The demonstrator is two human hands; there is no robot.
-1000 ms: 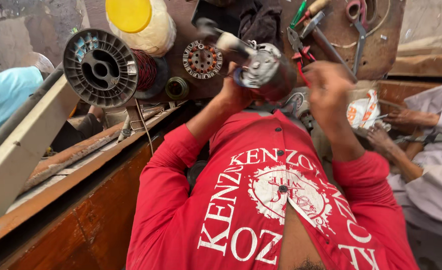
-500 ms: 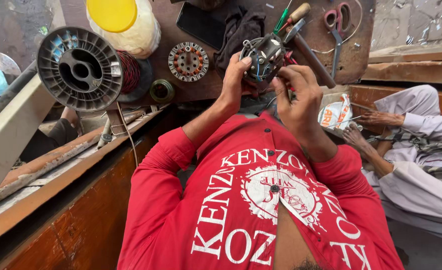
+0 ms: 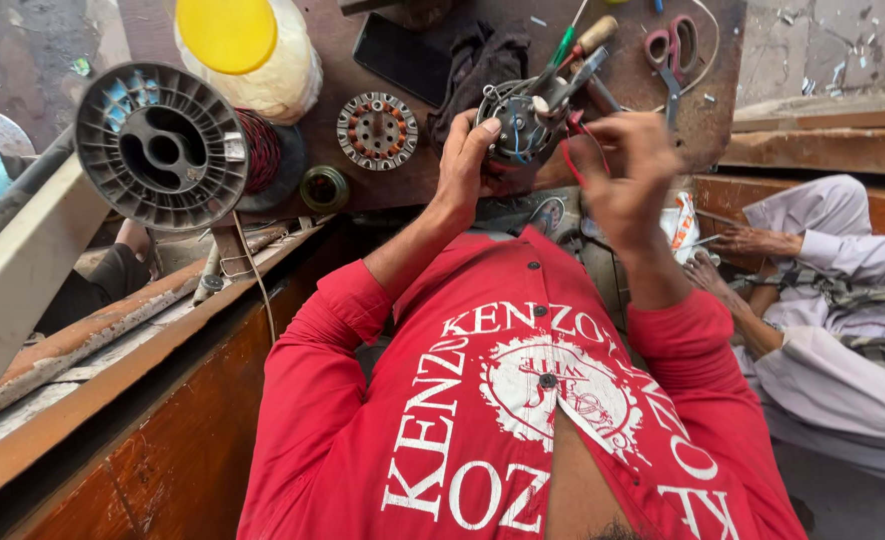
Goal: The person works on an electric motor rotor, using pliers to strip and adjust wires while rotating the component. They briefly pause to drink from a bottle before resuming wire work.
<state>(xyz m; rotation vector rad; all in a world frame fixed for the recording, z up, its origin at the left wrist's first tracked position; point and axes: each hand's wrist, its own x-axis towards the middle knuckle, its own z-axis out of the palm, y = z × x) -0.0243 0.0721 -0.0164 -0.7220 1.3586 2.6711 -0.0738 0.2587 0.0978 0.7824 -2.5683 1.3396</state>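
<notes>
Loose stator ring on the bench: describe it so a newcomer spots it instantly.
Start at the big grey wire spool on the left of the brown bench. Just right of it lies the stator ring: flat, round, copper windings around a holed centre, unlike the small tape roll below.

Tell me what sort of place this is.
Probably a small motor-rewinding repair shop: the left hand holds a motor stator, a wire spool stands nearby, and scissors lie on the workbench.
</notes>
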